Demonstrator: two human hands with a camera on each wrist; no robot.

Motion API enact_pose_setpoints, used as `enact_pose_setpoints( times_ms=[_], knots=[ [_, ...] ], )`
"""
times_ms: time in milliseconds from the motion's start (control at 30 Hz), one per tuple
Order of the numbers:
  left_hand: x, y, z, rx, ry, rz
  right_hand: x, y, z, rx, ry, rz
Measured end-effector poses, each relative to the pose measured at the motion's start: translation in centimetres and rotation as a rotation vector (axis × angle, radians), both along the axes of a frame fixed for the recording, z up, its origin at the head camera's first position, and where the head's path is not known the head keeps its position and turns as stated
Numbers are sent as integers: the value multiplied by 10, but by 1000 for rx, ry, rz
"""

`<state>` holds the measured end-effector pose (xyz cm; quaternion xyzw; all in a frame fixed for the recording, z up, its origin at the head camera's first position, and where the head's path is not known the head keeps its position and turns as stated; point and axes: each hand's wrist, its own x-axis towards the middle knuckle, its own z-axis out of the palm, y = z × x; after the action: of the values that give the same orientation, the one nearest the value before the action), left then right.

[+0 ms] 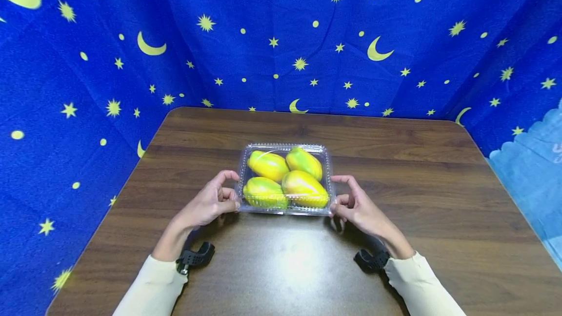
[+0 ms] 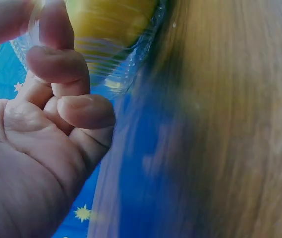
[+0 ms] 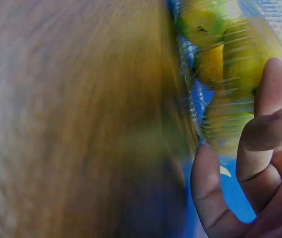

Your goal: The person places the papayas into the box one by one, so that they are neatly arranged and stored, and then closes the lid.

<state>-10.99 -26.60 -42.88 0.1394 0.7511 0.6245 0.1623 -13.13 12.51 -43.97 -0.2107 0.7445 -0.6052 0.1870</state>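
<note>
A clear plastic clamshell box (image 1: 284,211) with a ribbed rim sits near the middle of the table, its lid down. Several yellow-green mangoes (image 1: 305,188) lie inside, seen through the plastic. My left hand (image 1: 207,204) grips the box's left edge, thumb at the near corner and index finger further up the side. On the opposite edge, my right hand (image 1: 359,207) holds the box in much the same way. The right wrist view shows the box's ribbed side wall with mangoes (image 3: 250,59) behind it. Only part of a mango (image 2: 111,25) appears in the left wrist view.
The brown wood-grain table (image 1: 395,160) has rounded far corners. A blue cloth (image 1: 272,52) with yellow moons and stars hangs behind and to the left. Light blue fabric (image 1: 531,174) is at the right. A black strap (image 1: 195,256) is on the left wrist, another (image 1: 372,260) on the right.
</note>
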Motion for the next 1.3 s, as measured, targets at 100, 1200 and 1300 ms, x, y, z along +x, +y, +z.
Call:
enact_pose_setpoints(
  times_ms=[100,1200,1300],
  knots=[
    [0,1,0,12,-15,10,0,2,0,12,-2,8],
    [-1,-1,-3,72,-48,34,-2,-2,-5,-214,-73,37],
    [0,-2,-2,51,-64,29,-2,-2,-5,-210,-66,35]
  ],
)
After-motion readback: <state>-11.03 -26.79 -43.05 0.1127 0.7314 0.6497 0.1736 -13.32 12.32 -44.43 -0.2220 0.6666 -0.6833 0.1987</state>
